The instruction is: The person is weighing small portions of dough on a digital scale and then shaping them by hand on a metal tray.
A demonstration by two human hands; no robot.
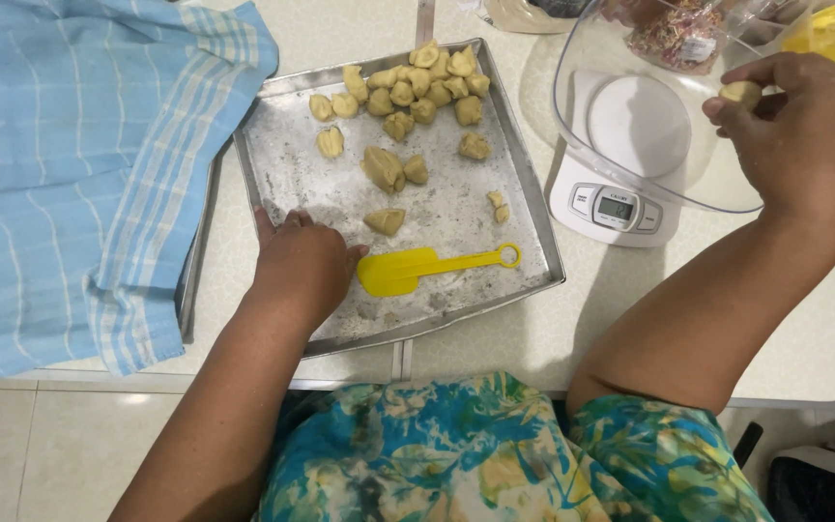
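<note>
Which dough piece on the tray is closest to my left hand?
The wedge-shaped dough piece lying alone just above the yellow scraper, right of the left hand. The other pieces sit farther up the tray.

Dough pieces (408,92) are crowding the far end of the metal tray (287,145); its near half is lying open except for the yellow scraper (417,268). The clear bowl (572,106) on the scale (611,208) is blocking the right; the blue cloth (79,174) is covering the bench (804,338) to the left.

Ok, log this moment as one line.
left hand: resting on tray beside scraper | right hand: holding dough ball over scale bowl
</note>
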